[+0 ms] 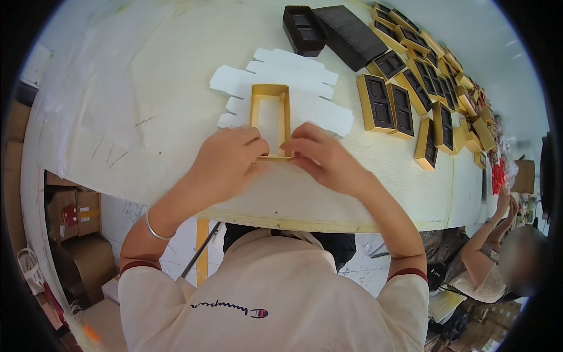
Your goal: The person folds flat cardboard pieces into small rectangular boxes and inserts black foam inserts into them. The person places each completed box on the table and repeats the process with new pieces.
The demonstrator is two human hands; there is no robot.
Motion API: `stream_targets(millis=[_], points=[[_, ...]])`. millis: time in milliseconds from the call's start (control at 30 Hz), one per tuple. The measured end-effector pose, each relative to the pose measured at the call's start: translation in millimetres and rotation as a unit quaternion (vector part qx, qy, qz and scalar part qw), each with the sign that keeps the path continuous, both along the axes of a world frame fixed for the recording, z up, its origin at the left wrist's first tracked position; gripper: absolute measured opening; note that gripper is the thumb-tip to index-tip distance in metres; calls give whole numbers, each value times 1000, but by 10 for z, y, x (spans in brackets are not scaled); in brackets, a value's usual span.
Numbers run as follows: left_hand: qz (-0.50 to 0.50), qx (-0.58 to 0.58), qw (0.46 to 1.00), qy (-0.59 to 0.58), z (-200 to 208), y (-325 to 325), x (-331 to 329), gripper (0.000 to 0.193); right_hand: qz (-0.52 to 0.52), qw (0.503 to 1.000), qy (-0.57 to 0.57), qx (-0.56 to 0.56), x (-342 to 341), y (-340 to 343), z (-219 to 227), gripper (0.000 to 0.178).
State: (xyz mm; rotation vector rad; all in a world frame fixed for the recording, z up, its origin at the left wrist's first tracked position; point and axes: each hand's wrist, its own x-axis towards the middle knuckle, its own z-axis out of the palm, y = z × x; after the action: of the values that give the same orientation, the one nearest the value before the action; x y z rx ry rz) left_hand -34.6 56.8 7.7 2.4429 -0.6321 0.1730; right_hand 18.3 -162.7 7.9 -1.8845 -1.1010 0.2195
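An open gold cardboard box (270, 90) with a pale inside stands upright in front of me, its long sides running away from me. My left hand (229, 158) has its fingers bent around the near left corner of the box. On the near right corner, my right hand (325, 157) pinches the box wall between thumb and fingers. Both hands are closed on the near end, and the fingers partly hide that wall. Flat white cardboard blanks (302, 73) with notched flaps lie around and behind the box.
Black plastic trays (306, 32) and a long dark stack of trays (352, 35) lie at the back. Several gold boxes with black inserts (375, 102) crowd the right side. Another person (478, 264) works at far right. Brown cartons (85, 252) sit below the table at left.
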Motion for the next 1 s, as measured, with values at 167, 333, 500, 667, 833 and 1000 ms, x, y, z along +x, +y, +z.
stream_targets(millis=[167,333,500,667,833,1000], points=[[53,128,986,-91,-35,-34,8,33,28,994,93,41,-20,87,109,35],[23,73,988,-137,14,1,80,34,-211,950,-231,-3,1011,-12,168,29],[-13,66,995,-76,47,21,235,53,-174,879,-411,-166,1888,107,-42,20],[53,-37,997,49,49,73,248,76,-140,896,-366,-210,2022,141,53,14],[60,-69,988,125,5,104,272,78,-137,922,-306,-195,2031,71,239,16],[54,-81,983,153,-86,157,281,78,-222,957,-184,24,1706,-138,608,22]])
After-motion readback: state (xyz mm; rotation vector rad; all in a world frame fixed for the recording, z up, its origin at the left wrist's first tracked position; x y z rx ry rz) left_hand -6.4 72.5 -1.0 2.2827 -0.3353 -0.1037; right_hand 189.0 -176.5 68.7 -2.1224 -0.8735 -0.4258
